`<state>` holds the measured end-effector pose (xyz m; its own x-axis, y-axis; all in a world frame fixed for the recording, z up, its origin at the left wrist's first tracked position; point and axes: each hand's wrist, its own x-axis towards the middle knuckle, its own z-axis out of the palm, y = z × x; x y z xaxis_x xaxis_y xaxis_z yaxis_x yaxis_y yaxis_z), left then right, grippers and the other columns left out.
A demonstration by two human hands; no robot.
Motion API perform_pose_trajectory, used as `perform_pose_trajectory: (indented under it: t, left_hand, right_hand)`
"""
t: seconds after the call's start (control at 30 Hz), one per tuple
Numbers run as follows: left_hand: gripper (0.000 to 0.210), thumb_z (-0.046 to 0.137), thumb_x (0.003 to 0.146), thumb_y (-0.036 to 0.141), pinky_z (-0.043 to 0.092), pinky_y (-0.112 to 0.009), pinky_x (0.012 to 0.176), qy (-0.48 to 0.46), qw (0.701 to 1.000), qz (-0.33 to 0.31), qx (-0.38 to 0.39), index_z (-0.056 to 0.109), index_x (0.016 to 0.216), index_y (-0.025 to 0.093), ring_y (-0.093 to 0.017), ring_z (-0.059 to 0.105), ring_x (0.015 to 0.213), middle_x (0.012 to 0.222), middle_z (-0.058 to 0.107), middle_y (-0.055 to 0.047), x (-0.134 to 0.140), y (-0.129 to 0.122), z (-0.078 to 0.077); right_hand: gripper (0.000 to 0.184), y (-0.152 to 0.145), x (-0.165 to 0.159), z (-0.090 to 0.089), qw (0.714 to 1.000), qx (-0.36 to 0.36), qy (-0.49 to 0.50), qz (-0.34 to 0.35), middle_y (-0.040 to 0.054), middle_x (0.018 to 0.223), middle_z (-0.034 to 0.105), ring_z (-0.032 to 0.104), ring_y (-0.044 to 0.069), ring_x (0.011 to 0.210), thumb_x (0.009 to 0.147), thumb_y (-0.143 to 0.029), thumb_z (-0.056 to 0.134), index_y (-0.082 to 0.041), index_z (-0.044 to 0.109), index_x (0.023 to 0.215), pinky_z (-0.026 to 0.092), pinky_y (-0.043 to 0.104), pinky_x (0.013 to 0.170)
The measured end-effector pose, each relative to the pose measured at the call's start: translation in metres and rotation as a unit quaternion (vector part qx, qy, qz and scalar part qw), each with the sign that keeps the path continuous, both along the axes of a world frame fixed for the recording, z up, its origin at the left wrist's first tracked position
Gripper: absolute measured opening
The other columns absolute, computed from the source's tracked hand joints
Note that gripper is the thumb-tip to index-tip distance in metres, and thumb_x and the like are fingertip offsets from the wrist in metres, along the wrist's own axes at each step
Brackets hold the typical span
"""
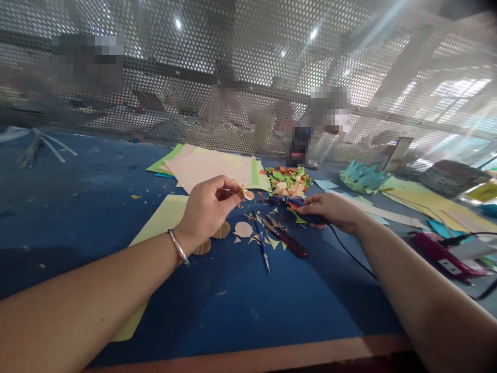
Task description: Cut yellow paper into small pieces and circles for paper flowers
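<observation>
Pinched in the fingertips of my left hand (205, 210) is a small peach paper flower (247, 194). My right hand (334, 210) grips a dark blue glue gun (285, 200), its nozzle aimed left toward the flower and its black cord (351, 254) trailing off to the right. Flower and nozzle are a short gap apart. Just below lie a pale paper disc (244, 229), a thin blue pen-like tool (263, 243) and scissors (289, 242) with dark red handles. Two brown ridged discs (222, 231) sit partly behind my left wrist. Behind the glue gun is a pile of small orange, green and peach paper pieces (289, 178).
Paper sheets (213, 166) are stacked at the back, and a yellow-green sheet (163, 217) lies under my left arm. To the right are a blue-green zigzag paper piece (365, 176), yellow sheets (430, 204) and a magenta power strip (446, 259). A perforated screen (155, 77) borders the table's back.
</observation>
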<state>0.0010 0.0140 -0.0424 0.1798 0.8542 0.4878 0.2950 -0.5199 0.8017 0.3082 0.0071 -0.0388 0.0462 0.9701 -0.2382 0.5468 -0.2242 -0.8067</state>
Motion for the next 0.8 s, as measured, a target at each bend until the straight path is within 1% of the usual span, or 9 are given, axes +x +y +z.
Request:
perform_pose_trajectory:
  t: [0.1, 0.17, 0.3, 0.43, 0.47, 0.53, 0.67, 0.73, 0.8]
  left_hand:
    - [0.011, 0.074, 0.08, 0.027, 0.054, -0.025, 0.066, -0.005, 1.0, -0.002, 0.008, 0.068, 0.084, 0.019, -0.013, 0.067, 0.069, 0.079, 0.074, -0.001, 0.0, 0.001, -0.001]
    - [0.012, 0.074, 0.081, 0.027, 0.055, -0.026, 0.067, -0.006, 1.0, -0.004, 0.007, 0.069, 0.085, 0.018, -0.014, 0.067, 0.071, 0.082, 0.075, -0.002, 0.0, 0.0, -0.001]
    - [0.012, 0.072, 0.083, 0.029, 0.056, -0.028, 0.074, -0.025, 1.0, -0.01, 0.008, 0.068, 0.086, 0.018, -0.016, 0.071, 0.08, 0.089, 0.077, -0.004, 0.0, -0.002, 0.001]
    - [0.013, 0.075, 0.08, 0.03, 0.056, -0.031, 0.069, -0.045, 0.999, 0.005, 0.005, 0.069, 0.083, 0.018, -0.018, 0.068, 0.073, 0.083, 0.075, -0.004, 0.0, 0.0, 0.0]
    - [0.014, 0.076, 0.079, 0.03, 0.055, -0.031, 0.067, -0.049, 0.999, 0.006, 0.001, 0.07, 0.082, 0.018, -0.018, 0.067, 0.071, 0.08, 0.074, -0.004, 0.0, 0.001, -0.001]
    - [0.015, 0.078, 0.077, 0.03, 0.054, -0.033, 0.065, -0.06, 0.998, 0.002, -0.01, 0.07, 0.081, 0.019, -0.018, 0.065, 0.068, 0.077, 0.072, -0.004, 0.001, 0.003, -0.003]
    - [0.015, 0.078, 0.075, 0.029, 0.054, -0.035, 0.068, -0.084, 0.996, -0.016, -0.027, 0.07, 0.081, 0.018, -0.019, 0.065, 0.071, 0.078, 0.072, -0.004, 0.002, 0.004, -0.004]
    - [0.016, 0.079, 0.075, 0.029, 0.055, -0.035, 0.069, -0.088, 0.996, -0.017, -0.021, 0.07, 0.081, 0.018, -0.018, 0.064, 0.071, 0.078, 0.071, -0.004, 0.003, 0.004, -0.004]
    - [0.015, 0.079, 0.074, 0.03, 0.055, -0.036, 0.071, -0.09, 0.996, -0.018, -0.015, 0.07, 0.08, 0.019, -0.018, 0.064, 0.072, 0.079, 0.07, -0.004, 0.004, 0.004, -0.004]
  right_hand:
    - [0.033, 0.001, 0.0, -0.001, 0.996, -0.021, 0.086, -0.023, -0.0039, 0.054, 0.055, 0.047, 0.007, 0.042, 0.065, -0.04, 0.087, -0.016, 0.065, 0.072, 0.037, 0.019, 0.036]
    - [0.032, 0.002, 0.001, -0.002, 0.992, -0.019, 0.12, -0.036, -0.0041, 0.054, 0.054, 0.044, 0.007, 0.041, 0.065, -0.039, 0.087, -0.016, 0.067, 0.074, 0.036, 0.019, 0.035]
    - [0.032, 0.001, 0.0, 0.003, 0.979, 0.024, 0.198, -0.046, -0.003, 0.06, 0.053, 0.047, 0.008, 0.049, 0.066, -0.039, 0.086, -0.017, 0.064, 0.078, 0.044, 0.02, 0.041]
    - [0.031, -0.005, -0.002, 0.015, 0.958, 0.055, 0.277, -0.044, -0.0008, 0.071, 0.053, 0.047, 0.008, 0.057, 0.065, -0.035, 0.086, -0.018, 0.062, 0.076, 0.05, 0.02, 0.05]
    - [0.03, -0.008, -0.004, 0.018, 0.952, 0.055, 0.299, -0.039, -0.0006, 0.074, 0.053, 0.046, 0.008, 0.058, 0.066, -0.034, 0.085, -0.018, 0.063, 0.077, 0.05, 0.02, 0.051]
    - [0.026, -0.014, -0.009, 0.023, 0.922, 0.034, 0.386, -0.011, -0.0004, 0.076, 0.051, 0.045, 0.008, 0.06, 0.068, -0.029, 0.084, -0.017, 0.063, 0.076, 0.049, 0.019, 0.052]
    - [0.022, -0.024, -0.018, 0.028, 0.88, 0.058, 0.468, 0.053, -0.0018, 0.078, 0.048, 0.039, 0.007, 0.058, 0.073, -0.028, 0.082, -0.019, 0.064, 0.081, 0.046, 0.019, 0.052]
    - [0.021, -0.027, -0.021, 0.029, 0.877, 0.076, 0.468, 0.077, -0.0024, 0.074, 0.045, 0.035, 0.008, 0.056, 0.076, -0.031, 0.08, -0.021, 0.064, 0.084, 0.042, 0.02, 0.048]
    - [0.022, -0.029, -0.022, 0.03, 0.888, 0.087, 0.441, 0.098, -0.0029, 0.068, 0.042, 0.032, 0.009, 0.053, 0.077, -0.034, 0.079, -0.021, 0.065, 0.087, 0.037, 0.022, 0.045]
